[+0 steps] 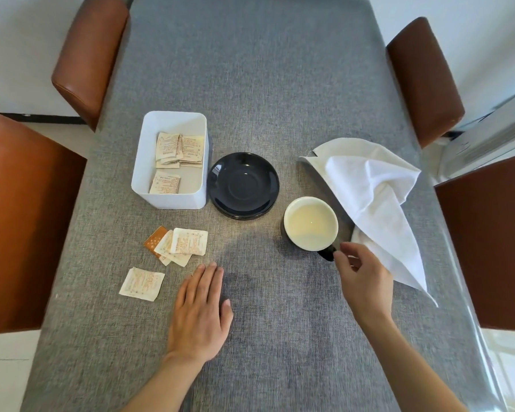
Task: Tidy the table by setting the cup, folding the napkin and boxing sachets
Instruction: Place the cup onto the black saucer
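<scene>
A dark cup (pixel 310 223) with a cream inside stands on the grey tablecloth, right of a black saucer (pixel 243 185). My right hand (pixel 361 278) pinches the cup's dark handle (pixel 327 252) from the near side. A crumpled white napkin (pixel 372 197) lies right of the cup. A white box (pixel 173 159) left of the saucer holds several sachets. More loose sachets (pixel 179 246) lie in front of the box, and one sachet (pixel 142 283) lies alone closer to me. My left hand (pixel 199 313) rests flat on the cloth, fingers together, holding nothing.
The grey table (pixel 265 84) runs far ahead of me. Brown leather chairs stand on both sides: two at the left (pixel 89 55) and two at the right (pixel 425 81). The table's right edge runs close by the napkin.
</scene>
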